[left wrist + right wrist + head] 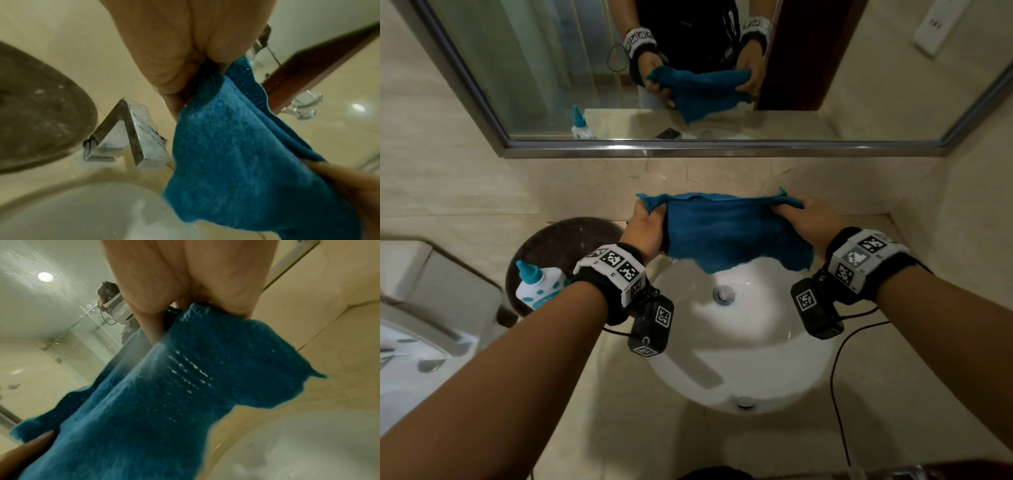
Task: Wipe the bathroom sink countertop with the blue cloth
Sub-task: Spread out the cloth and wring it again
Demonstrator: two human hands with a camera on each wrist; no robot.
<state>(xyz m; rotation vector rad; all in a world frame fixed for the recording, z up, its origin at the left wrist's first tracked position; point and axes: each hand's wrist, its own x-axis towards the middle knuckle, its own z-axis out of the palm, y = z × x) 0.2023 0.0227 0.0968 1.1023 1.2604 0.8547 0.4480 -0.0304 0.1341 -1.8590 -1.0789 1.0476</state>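
One white sink basin (750,356) is set in the beige countertop (599,394) nearest the person. Above the basin, one blue cloth (729,233) hangs stretched in the air between two hands. The left hand (645,229) pinches its left top corner with curled fingers, and the right hand (803,219) pinches the right top corner likewise. To the left stands one bottle (539,284) on a dark round stool (565,243). One faucet (131,129) sits behind the basin, and one mirror (551,68) hangs farthest back.

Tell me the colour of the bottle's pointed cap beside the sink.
Teal, on a white bottle with teal spots; the head view shows it best.
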